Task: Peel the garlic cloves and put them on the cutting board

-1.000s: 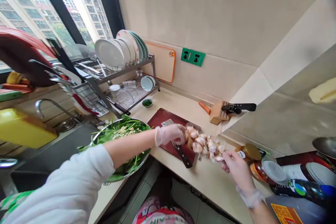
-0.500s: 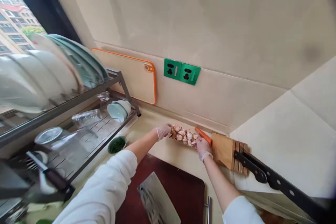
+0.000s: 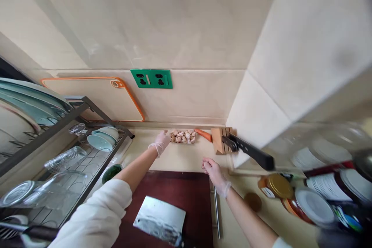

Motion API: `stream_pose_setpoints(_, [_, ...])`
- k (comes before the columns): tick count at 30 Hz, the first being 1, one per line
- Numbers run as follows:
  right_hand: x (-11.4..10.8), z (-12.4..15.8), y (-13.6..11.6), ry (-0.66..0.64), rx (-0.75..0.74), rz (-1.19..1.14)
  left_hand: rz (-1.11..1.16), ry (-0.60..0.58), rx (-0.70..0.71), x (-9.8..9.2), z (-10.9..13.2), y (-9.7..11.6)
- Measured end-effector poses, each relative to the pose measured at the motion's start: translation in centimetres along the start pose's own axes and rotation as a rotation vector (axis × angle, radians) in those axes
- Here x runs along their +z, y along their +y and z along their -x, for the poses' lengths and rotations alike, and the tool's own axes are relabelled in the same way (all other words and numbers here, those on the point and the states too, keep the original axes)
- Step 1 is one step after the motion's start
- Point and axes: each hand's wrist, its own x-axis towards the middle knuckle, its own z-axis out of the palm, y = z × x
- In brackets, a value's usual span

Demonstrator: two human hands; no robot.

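Note:
My left hand (image 3: 162, 143), in a clear glove, is at the left end of a long heap of garlic bulbs (image 3: 183, 136) by the wall. Its fingers are drawn together, and what is between them, if anything, cannot be made out. Away from the garlic, my gloved right hand (image 3: 213, 172) hovers near the back right corner of a dark red cutting board (image 3: 145, 186), its fingers loosely bent with nothing visible in them. A cleaver (image 3: 161, 217) lies on that board. Right of the garlic is a carrot (image 3: 203, 135), reaching toward a wooden knife block (image 3: 218, 139).
On the left stands a dish rack (image 3: 101, 170) with plates, bowls and glasses. A green vegetable (image 3: 112, 172) lies beside it. A pale board with an orange rim (image 3: 97, 99) leans on the wall near green sockets (image 3: 151, 78). Jars (image 3: 277, 186) stand at the right.
My right hand has come off the garlic and moved back toward me. My left hand stays by its left end. The view has turned right, bringing jars into sight.

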Motion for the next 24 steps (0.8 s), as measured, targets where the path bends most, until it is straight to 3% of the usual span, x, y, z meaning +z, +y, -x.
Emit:
stream_pose_setpoints(3, [-4.6, 11.3, 2.8, -0.021, 0.084, -0.153, -0.018, -0.006, 0.056, -0.1, 6.9, 3.2])
stream_pose_setpoints(5, [-8.2, 19.1, 5.1, 0.036, 0.151, -0.216, 0.033, -0.139, 0.184, 1.5, 13.1, 6.3])
stream_pose_setpoints(8, [-14.2, 30.6, 8.5, 0.259, 0.232, -0.346, 0.295, -0.734, 0.264, 7.1, 24.6, 12.2])
stream_pose_setpoints(11, [-21.3, 42.0, 10.6, 0.611, 0.258, -0.548, 0.431, -1.309, 0.280, 16.1, 37.5, 19.5])
stream_pose_setpoints(13, [-26.5, 49.6, 11.1, 0.877, 0.233, -0.654, 0.555, -1.560, 0.286, 23.3, 46.5, 24.3])
stream_pose_setpoints(15, [-31.1, 56.9, 11.4, 1.151, 0.179, -0.711, 0.731, -1.683, 0.180, 30.5, 55.2, 28.4])
stream_pose_setpoints(17, [-34.7, 62.9, 12.0, 1.380, 0.117, -0.747, 0.746, -1.716, 0.000, 37.1, 62.6, 31.3])
stream_pose_setpoints(20, [-38.5, 68.8, 14.3, 1.580, 0.065, -0.802, 0.496, -1.805, -0.042, 45.6, 68.8, 34.2])
stream_pose_setpoints(22, [-40.8, 71.0, 17.0, 1.671, 0.077, -0.860, 0.374, -1.792, -0.066, 50.7, 69.9, 36.1])
stream_pose_setpoints(24, [-43.9, 72.3, 20.0, 1.749, 0.100, -0.934, 0.325, -1.686, -0.149, 55.7, 70.0, 38.8])
